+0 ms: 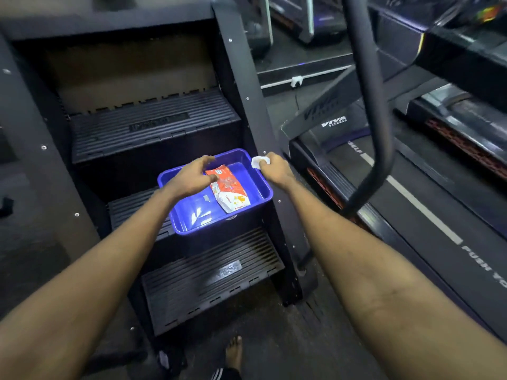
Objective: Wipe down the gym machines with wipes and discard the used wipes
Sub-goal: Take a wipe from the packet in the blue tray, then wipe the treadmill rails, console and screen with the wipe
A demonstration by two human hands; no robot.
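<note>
1. Our left-hand grip hangs over the far end of the pack of wipes. Its fingers are loosely curved and spread and hold nothing (we cannot tell whether the thumb touches the pack).
2. Our right-hand grip is closed on a crumpled white wipe, pinched between the fingertips. It is just beyond the right far corner of the blue tray.
3. The pack is white and orange and lies flat inside the tray, towards its right side. Its long edge runs away from us.
4. The tray sits on the middle step of the black stair machine, close to the machine's right side panel. A ribbed lower step juts out beneath it.
5. To the right stands a treadmill marked "VIVA FITNESS". A curved black handrail sweeps down in front of it.
6. Both our forearms reach in from the bottom corners, and a bare foot shows on the floor below the steps.
</note>
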